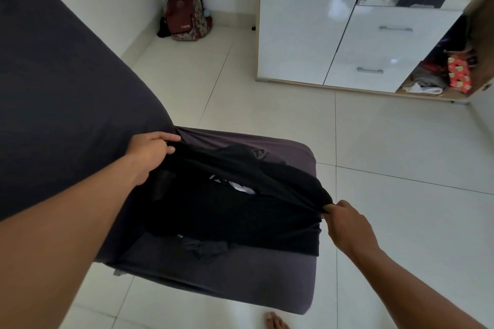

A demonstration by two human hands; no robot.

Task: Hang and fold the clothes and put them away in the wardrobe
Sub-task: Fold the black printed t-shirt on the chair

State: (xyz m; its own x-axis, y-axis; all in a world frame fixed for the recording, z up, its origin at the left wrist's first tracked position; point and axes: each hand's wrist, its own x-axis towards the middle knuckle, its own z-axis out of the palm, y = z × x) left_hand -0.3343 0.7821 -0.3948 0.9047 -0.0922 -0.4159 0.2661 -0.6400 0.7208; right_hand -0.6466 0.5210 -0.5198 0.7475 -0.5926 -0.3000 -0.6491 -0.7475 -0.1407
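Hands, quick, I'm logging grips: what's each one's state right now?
Left hand: pinching one edge of the black garment.
Right hand: pinching the garment's opposite edge.

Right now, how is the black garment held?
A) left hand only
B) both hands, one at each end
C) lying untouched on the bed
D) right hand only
B: the left hand and the right hand each hold one end of the black garment above the bed.

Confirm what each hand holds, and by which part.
Both hold one black garment, spread between them above the bed corner: left hand grips its far edge, right hand pinches the opposite edge.
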